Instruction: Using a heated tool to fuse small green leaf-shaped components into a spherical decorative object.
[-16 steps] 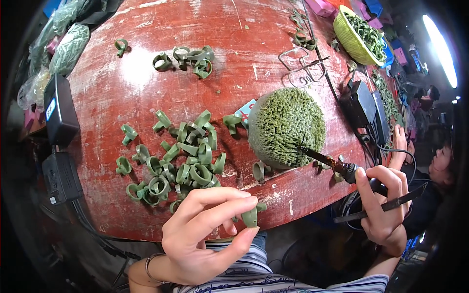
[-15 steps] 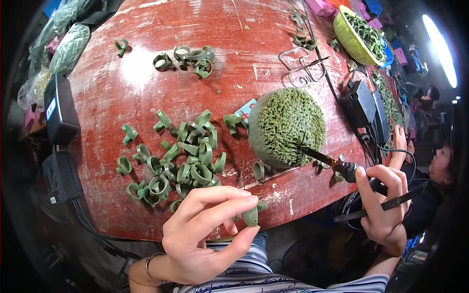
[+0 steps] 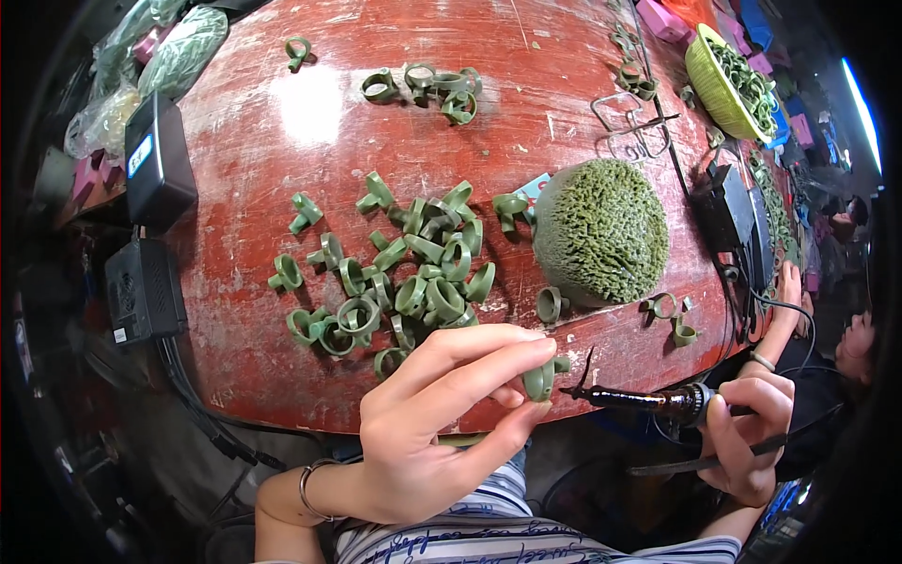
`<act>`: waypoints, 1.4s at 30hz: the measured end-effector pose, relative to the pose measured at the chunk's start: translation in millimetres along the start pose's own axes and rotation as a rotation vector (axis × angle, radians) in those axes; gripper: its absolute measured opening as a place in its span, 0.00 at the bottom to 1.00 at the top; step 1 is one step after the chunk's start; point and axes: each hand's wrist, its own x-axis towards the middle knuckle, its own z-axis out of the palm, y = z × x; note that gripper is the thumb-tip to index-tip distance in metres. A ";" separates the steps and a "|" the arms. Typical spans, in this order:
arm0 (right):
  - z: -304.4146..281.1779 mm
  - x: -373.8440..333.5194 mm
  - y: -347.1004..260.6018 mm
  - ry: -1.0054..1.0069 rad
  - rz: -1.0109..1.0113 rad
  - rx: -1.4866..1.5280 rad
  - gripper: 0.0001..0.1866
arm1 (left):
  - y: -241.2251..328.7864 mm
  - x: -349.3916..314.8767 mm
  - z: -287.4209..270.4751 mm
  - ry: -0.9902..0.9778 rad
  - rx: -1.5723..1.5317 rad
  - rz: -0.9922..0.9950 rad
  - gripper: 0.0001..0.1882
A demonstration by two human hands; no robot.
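Observation:
My left hand (image 3: 451, 423) pinches a small green ring (image 3: 539, 379) between thumb and fingertips, above the table's near edge. My right hand (image 3: 749, 437) grips a hot-wax pen (image 3: 648, 402) that looks like a soldering iron, with a dark, glossy shaft. Its thin forked tip is close beside the ring; whether they touch I cannot tell. A dark, narrow flat strip (image 3: 700, 461) also lies across the right hand's fingers. Beyond the pen stands a round green block (image 3: 606, 230) with a rough, crumbly top. Left of it, several green rings (image 3: 413, 273) are heaped loosely on the table.
More rings (image 3: 437, 83) lie farther back on the worn red table (image 3: 254, 216). A yellow-green basket (image 3: 709, 85) of green pieces stands far right. Black power boxes (image 3: 146, 287) with cables flank both sides. A bent wire stand (image 3: 629, 127) sits behind the block. Another person's hand (image 3: 787, 282) rests at right.
The pen's tip has left the green block's top and come down beside the pinched ring. My view has shifted, so the table's contents appear farther right. The left hand keeps its pinch.

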 end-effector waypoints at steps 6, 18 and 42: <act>1.7 0.4 -2.9 -0.070 0.007 0.023 0.29 | 0.2 -3.7 0.3 0.018 -0.015 -0.015 0.21; 1.1 3.9 -4.6 -0.103 0.024 0.023 0.29 | 2.2 -3.9 -0.4 0.016 -0.021 -0.077 0.20; 7.4 2.6 -6.7 -0.067 0.058 0.046 0.29 | -0.7 -4.4 -1.1 0.019 -0.055 -0.077 0.21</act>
